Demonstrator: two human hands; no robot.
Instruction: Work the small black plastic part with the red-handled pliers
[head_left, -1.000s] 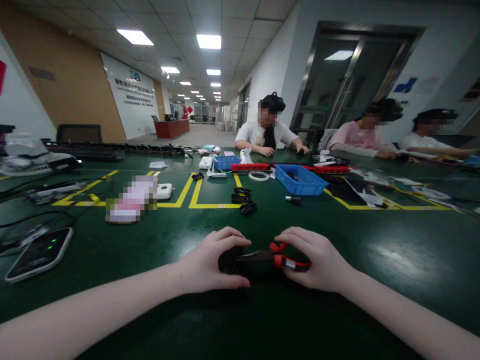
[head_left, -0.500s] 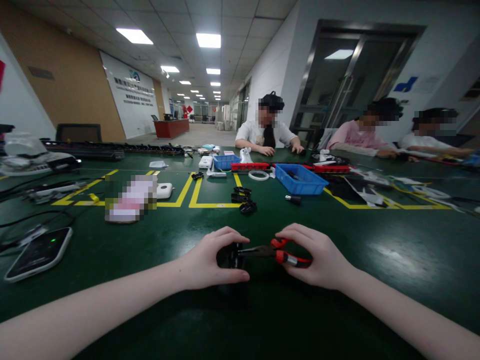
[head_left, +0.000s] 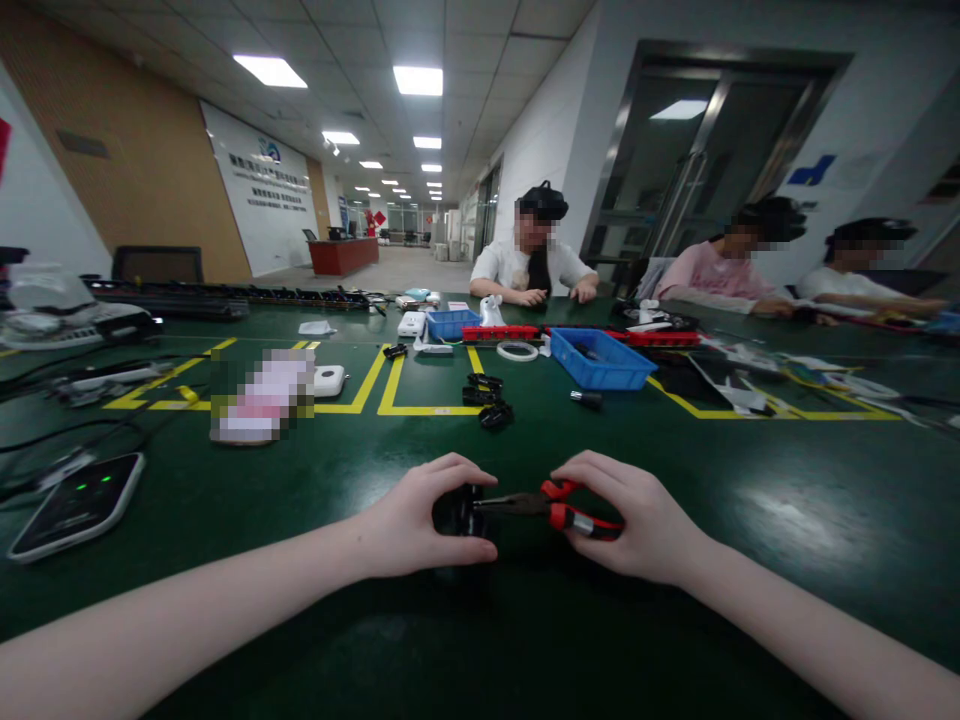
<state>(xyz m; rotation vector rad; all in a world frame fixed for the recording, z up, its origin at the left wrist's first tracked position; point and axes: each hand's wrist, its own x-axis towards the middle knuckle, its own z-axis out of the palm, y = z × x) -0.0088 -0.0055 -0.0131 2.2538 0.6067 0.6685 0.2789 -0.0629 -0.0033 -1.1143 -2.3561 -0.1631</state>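
Note:
My left hand (head_left: 431,520) is curled round a small black part (head_left: 466,512) above the green table, thumb below and fingers above. Its exact kind is hard to make out, since my palm and fingers cover much of it. In my right hand (head_left: 637,515) are needle-nose pliers (head_left: 555,503) with red and black handles. Their long jaws point left, and the tips meet the right side of the black part. Several similar black parts (head_left: 486,398) lie on the table beyond my hands.
A blue bin (head_left: 601,365) stands ahead to the right, with a dark cylinder (head_left: 586,399) before it. A roll of tape (head_left: 517,351) lies beside the bin. Phones (head_left: 79,508) and cables are on the left. Across the table sits a person (head_left: 534,260), with others further right.
Both hands stay almost in place, still holding the black part and the pliers. The hand of the person opposite has shifted a little inward.

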